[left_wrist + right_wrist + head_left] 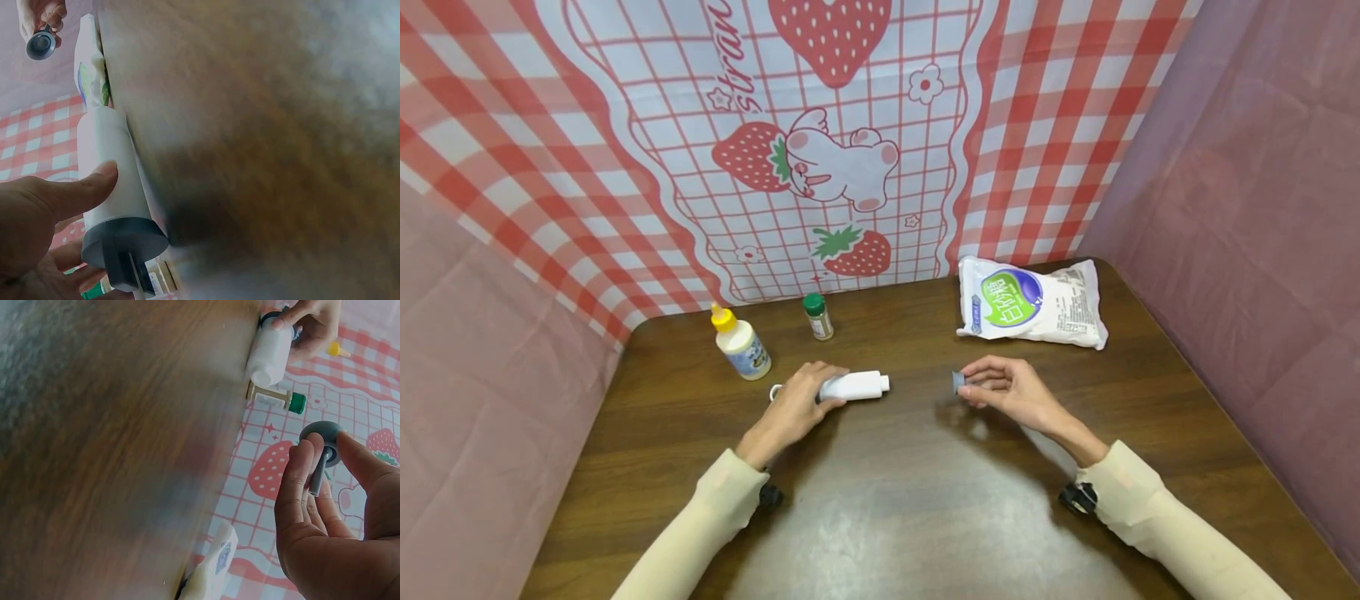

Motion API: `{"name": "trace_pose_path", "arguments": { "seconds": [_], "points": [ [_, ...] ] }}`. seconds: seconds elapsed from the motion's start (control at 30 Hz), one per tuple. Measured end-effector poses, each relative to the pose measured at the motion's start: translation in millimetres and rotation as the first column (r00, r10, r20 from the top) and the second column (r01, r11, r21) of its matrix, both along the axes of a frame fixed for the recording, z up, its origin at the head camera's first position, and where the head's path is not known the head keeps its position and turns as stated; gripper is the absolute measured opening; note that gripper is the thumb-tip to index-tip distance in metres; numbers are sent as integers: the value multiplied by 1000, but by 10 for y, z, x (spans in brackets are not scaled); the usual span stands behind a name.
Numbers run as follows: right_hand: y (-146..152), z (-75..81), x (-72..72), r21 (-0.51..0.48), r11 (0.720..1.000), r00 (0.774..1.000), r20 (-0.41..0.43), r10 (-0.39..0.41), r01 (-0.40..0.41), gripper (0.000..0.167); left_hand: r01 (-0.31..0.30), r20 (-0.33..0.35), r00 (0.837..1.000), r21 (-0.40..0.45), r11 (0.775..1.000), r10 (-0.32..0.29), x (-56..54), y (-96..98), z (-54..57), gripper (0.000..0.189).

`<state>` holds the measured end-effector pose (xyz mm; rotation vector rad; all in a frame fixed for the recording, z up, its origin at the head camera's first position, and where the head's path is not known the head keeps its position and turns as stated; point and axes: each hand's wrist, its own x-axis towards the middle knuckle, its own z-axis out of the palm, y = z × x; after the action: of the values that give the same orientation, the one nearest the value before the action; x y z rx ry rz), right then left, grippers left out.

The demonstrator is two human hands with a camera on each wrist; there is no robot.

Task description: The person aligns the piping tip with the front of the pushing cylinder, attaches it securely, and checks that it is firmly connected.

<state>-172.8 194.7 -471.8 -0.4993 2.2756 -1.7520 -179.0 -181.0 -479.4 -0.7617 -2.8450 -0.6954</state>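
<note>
My left hand (793,408) grips a white bottle (856,386) lying sideways low over the wooden table. Its narrower tip points right, and a dark grey end piece (125,240) with a black projecting part closes the other end. A pale ring (775,392) shows just left of that hand. Across a gap, my right hand (1011,392) pinches a small grey funnel-shaped piece (322,437) between thumb and fingertips, above the table. Its wide round mouth faces the bottle; a thin stem (319,475) runs back toward the palm.
Behind the left hand stand a yellow-capped squeeze bottle (745,350) and a small green-lidded jar (817,318). A white printed bag (1060,304) lies at the back right of the table (887,483). Red checked cloth (1037,125) hangs behind, pink cloth (1247,208) at the sides.
</note>
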Motion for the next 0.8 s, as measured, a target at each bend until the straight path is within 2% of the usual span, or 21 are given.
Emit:
{"name": "trace_pose_path", "arguments": {
  "seconds": [0.2,0.4,0.47,0.63,0.8],
  "points": [
    [-15,-13,-14,-3,1000,1000,10,5,-5,35,12,-18,1000,-1,1000,-12,38,9,8,42],
    [-42,-3,1,-8,1000,1000,17,10,-10,36,62,-111,992,-4,998,-62,95,32,27,43],
    [-54,6,13,-6,1000,1000,19,9,-9,36,94,-159,983,2,996,-93,115,45,37,44],
    [-93,37,44,-3,1000,1000,22,8,-8,36,154,-287,946,-1,988,-147,182,79,67,47],
    [-127,51,46,-15,1000,1000,15,18,-18,36,164,-343,925,-21,986,-161,246,118,130,50]
  ]
}}
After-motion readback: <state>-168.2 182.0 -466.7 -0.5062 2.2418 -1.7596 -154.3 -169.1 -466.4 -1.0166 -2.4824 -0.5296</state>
